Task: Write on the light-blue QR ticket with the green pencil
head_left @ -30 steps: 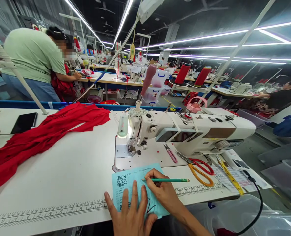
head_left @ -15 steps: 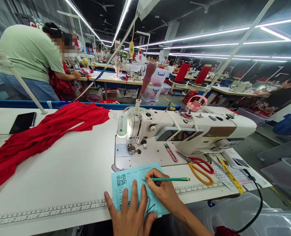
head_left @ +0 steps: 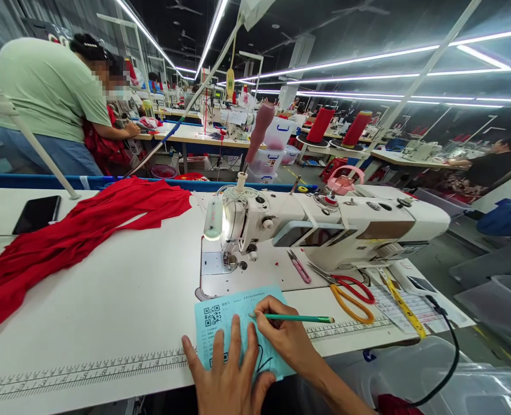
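Light-blue card (head_left: 233, 314) lies flat at the near edge of the white table (head_left: 121, 300), just in front of the sewing machine's bed, QR code at its upper left. Your left hand (head_left: 227, 374) rests on it palm down, fingers spread and extended, pinning the lower half; it grips nothing. Your right hand (head_left: 283, 334) is curled closed around a green pencil (head_left: 296, 317), tip down on the card near its middle, shaft pointing right and nearly level. A dark looped mark shows on the card between your two hands.

Printed ruler strip (head_left: 86, 373) runs along the table's front edge, passing under the card. Just right of the pencil: orange-handled scissors (head_left: 350, 300) overlapping a red-handled pair, then a yellow tape measure (head_left: 404, 308) over a printed sheet. Small pink thread snips (head_left: 299, 268) lie on the machine bed. White sewing machine (head_left: 324, 225) stands behind, lamp lit at the needle end. Red fabric (head_left: 74, 236) sprawls across the table's left; black phone (head_left: 37, 213) at far left. A person in a green shirt (head_left: 48, 92) works at the next table beyond.
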Motion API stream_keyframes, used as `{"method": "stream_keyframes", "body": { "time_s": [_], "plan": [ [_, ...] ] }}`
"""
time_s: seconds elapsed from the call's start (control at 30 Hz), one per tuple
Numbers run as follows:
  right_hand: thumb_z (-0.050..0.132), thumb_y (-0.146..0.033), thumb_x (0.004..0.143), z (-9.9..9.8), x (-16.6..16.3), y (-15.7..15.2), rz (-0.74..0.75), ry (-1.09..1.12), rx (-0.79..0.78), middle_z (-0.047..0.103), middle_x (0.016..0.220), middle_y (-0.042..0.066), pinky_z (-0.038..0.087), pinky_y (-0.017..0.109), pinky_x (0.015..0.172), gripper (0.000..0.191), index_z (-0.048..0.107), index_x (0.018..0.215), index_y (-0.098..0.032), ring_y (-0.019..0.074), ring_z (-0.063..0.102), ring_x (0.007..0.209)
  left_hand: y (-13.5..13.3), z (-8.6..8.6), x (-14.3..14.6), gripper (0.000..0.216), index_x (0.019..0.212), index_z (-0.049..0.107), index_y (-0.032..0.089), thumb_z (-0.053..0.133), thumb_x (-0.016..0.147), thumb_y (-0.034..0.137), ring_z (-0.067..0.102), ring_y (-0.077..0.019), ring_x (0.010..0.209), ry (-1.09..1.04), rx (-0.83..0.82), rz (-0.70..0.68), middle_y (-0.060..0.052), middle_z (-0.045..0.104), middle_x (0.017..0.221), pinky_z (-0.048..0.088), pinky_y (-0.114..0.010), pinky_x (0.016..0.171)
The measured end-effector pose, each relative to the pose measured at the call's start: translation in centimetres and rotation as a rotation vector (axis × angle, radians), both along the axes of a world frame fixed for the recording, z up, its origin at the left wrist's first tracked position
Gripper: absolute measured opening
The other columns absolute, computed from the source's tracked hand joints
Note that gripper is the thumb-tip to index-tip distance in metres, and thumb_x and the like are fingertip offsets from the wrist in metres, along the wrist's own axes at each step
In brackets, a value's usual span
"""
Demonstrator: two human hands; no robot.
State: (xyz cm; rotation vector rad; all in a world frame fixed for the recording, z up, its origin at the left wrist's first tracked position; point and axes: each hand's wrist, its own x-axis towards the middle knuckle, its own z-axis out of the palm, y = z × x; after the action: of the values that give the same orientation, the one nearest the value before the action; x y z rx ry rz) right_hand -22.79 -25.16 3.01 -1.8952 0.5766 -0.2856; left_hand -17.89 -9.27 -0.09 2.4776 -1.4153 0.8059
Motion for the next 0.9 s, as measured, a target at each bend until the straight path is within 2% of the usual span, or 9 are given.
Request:
{"method": "stream_keyframes", "body": {
  "time_s": [0.17, 0.4, 0.53, 0.6, 0.73, 0.8, 0.9],
  "plan": [
    [0.048, -0.041, 0.089, -0.2, 0.1, -0.1, 0.017, 0.003, 0.000, 0.049, 0.070, 0.001, 0.030, 0.023, 0.056, 0.031, 0.053, 0.079, -0.012, 0.0064, 0.037, 0.061, 0.0, 0.0, 0.0, 0.043, 0.134, 0.059, 0.031, 0.037, 0.098, 0.038, 0.044, -0.0302, 0.118, -0.007, 0.009, -0.002, -0.003, 0.048, 0.145, 0.015, -0.084, 0.103],
    [0.047, -0.041, 0.084, -0.2, 0.2, -0.1, -0.013, 0.015, -0.009, 0.049, 0.069, 0.002, 0.032, 0.024, 0.058, 0.030, 0.051, 0.077, -0.013, 0.0077, 0.039, 0.062, 0.0, 0.0, 0.0, 0.043, 0.135, 0.058, 0.032, 0.037, 0.098, 0.040, 0.044, -0.0302, 0.118, 0.002, 0.012, 0.000, -0.003, 0.048, 0.145, 0.014, -0.084, 0.104],
    [0.053, -0.050, 0.079, 0.1, 0.5, -0.5, -0.145, -0.054, 0.066, 0.050, 0.071, 0.003, 0.034, 0.023, 0.061, 0.040, 0.055, 0.076, -0.011, 0.0087, 0.041, 0.065, 0.1, 0.2, 0.0, 0.043, 0.136, 0.057, 0.034, 0.035, 0.099, 0.042, 0.044, -0.0298, 0.118, 0.009, 0.025, 0.011, -0.002, 0.047, 0.145, 0.013, -0.084, 0.104],
    [0.058, -0.057, 0.075, 0.4, 0.8, -0.7, -0.216, -0.083, 0.173, 0.048, 0.069, 0.003, 0.030, 0.023, 0.056, 0.048, 0.056, 0.080, -0.010, 0.0073, 0.038, 0.060, 0.1, 0.4, 0.1, 0.043, 0.136, 0.056, 0.035, 0.035, 0.100, 0.043, 0.044, -0.0293, 0.118, 0.003, 0.032, 0.017, -0.001, 0.047, 0.145, 0.013, -0.083, 0.104],
    [0.068, -0.065, 0.068, 1.2, 0.9, -1.3, -0.212, -0.145, 0.377, 0.053, 0.072, 0.003, 0.027, 0.021, 0.049, 0.063, 0.053, 0.093, -0.010, 0.0054, 0.038, 0.054, -0.2, 0.5, 0.6, 0.045, 0.137, 0.055, 0.035, 0.033, 0.100, 0.046, 0.044, -0.0285, 0.119, 0.002, 0.038, 0.030, 0.001, 0.047, 0.145, 0.012, -0.082, 0.106],
    [0.070, -0.064, 0.069, 1.5, 0.5, -1.6, -0.204, -0.191, 0.366, 0.054, 0.074, 0.004, 0.030, 0.022, 0.051, 0.063, 0.052, 0.096, -0.010, 0.0060, 0.040, 0.056, -0.5, 0.3, 1.1, 0.045, 0.138, 0.054, 0.035, 0.034, 0.099, 0.049, 0.043, -0.0288, 0.121, 0.005, 0.035, 0.036, 0.002, 0.046, 0.146, 0.010, -0.081, 0.107],
    [0.064, -0.066, 0.076, 1.8, -0.6, -1.6, -0.179, -0.220, 0.326, 0.057, 0.081, 0.007, 0.034, 0.024, 0.054, 0.064, 0.053, 0.102, -0.009, 0.0081, 0.043, 0.060, -1.0, 0.1, 1.9, 0.046, 0.139, 0.052, 0.037, 0.038, 0.098, 0.053, 0.043, -0.0279, 0.121, 0.002, 0.016, 0.010, 0.004, 0.047, 0.146, -0.001, -0.079, 0.108]
  ]
}}
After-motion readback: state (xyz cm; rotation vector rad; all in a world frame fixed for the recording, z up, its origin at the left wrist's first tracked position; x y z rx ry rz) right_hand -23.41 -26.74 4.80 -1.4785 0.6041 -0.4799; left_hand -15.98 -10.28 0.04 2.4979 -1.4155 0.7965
